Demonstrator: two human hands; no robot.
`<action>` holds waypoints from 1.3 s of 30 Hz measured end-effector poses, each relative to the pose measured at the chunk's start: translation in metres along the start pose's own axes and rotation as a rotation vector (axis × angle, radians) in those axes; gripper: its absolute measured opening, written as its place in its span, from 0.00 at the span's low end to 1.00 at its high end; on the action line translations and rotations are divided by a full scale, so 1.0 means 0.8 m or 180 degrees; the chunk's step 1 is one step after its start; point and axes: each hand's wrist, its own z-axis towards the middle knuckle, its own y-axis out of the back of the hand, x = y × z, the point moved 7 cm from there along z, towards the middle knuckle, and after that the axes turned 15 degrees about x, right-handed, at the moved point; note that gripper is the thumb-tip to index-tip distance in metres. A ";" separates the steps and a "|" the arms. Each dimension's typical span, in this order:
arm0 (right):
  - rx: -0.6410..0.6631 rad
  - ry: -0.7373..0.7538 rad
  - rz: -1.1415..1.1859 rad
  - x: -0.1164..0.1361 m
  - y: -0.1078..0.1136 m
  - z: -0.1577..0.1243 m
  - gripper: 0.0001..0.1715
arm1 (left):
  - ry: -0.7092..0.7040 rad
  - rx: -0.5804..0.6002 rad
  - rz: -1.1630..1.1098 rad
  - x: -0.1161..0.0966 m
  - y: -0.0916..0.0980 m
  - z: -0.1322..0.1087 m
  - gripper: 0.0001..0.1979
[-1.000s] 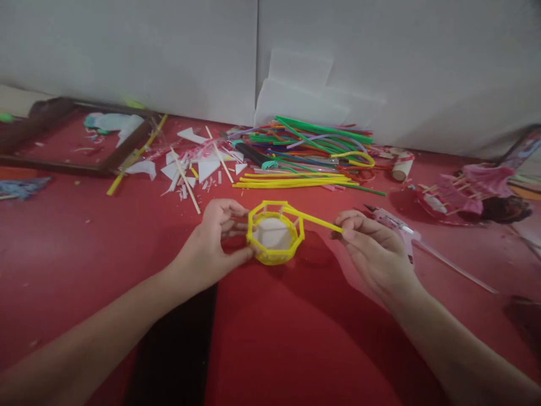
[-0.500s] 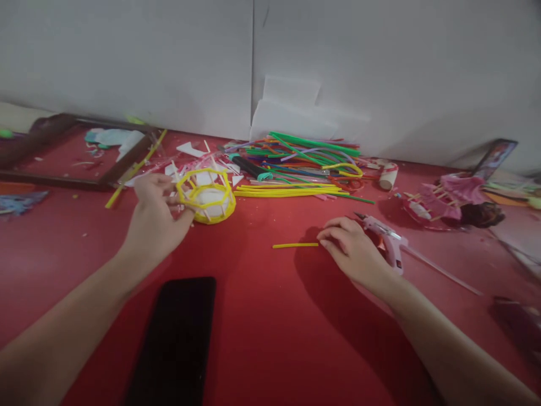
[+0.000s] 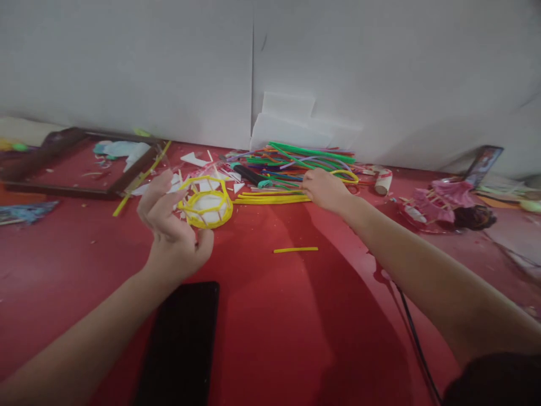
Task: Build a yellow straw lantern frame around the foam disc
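Note:
A small yellow basket frame (image 3: 208, 217) with a white base stands left of the middle on the red table (image 3: 253, 316). My left hand (image 3: 173, 225) is beside it, fingers apart, thumb in front of it. My right hand (image 3: 323, 189) reaches to the row of long yellow sticks (image 3: 270, 198), its fingers closed at their right part; what they hold, if anything, is hidden. One short yellow stick (image 3: 296, 250) lies alone in front of the row.
A black phone (image 3: 181, 344) lies near the front. Behind are a colourful stick pile (image 3: 313, 152) and a cutter (image 3: 249, 175). A dark frame (image 3: 59, 192) lies left. Toward the right are a cork-like roll (image 3: 383, 182) and a pink doll-like item (image 3: 439, 203).
My right hand has moved from the short stick up and back to the long yellow sticks. My left hand has let go of the basket frame, its fingers spreading. The glue gun is now hidden.

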 end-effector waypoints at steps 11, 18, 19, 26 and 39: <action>-0.0690 -0.0037 0.0138 0.008 0.058 -0.050 0.17 | -0.0569 -0.0717 -0.0804 -0.021 0.020 -0.007 0.26; -0.1163 0.1716 0.0400 0.144 0.060 -0.131 0.19 | 0.1766 0.1187 -0.4363 -0.014 -0.051 -0.007 0.10; -0.1103 0.1841 0.0315 0.164 0.054 -0.139 0.19 | 0.2085 0.1805 -0.4686 -0.029 -0.067 -0.017 0.14; -0.1166 0.1903 0.0603 0.199 0.032 -0.157 0.17 | 0.2518 0.3547 -0.4922 -0.096 -0.101 -0.069 0.30; 0.0350 -0.1038 0.0049 -0.129 0.001 -0.048 0.13 | 0.1905 0.3345 -0.2992 -0.075 -0.099 -0.052 0.14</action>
